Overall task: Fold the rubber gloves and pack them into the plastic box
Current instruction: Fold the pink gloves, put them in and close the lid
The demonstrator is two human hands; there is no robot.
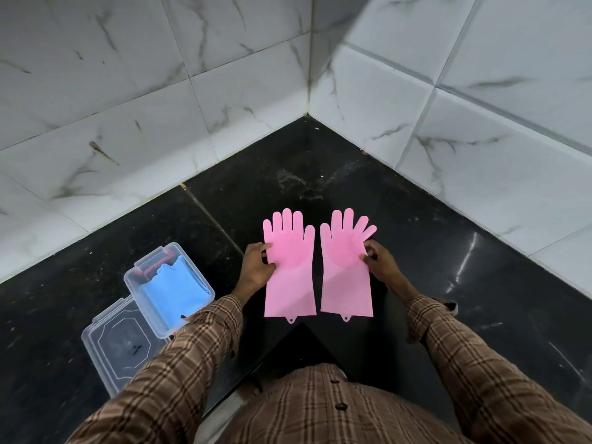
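While flat on the black surface, pink gloves, outer edges pinched in left hand and right hand grip.

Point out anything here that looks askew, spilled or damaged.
Nothing damaged. The right pink glove has its fingers splayed, unlike the left pink glove, whose fingers lie together. A whitish smear marks the black counter behind them. The plastic box sits askew, partly overlapping its lid.
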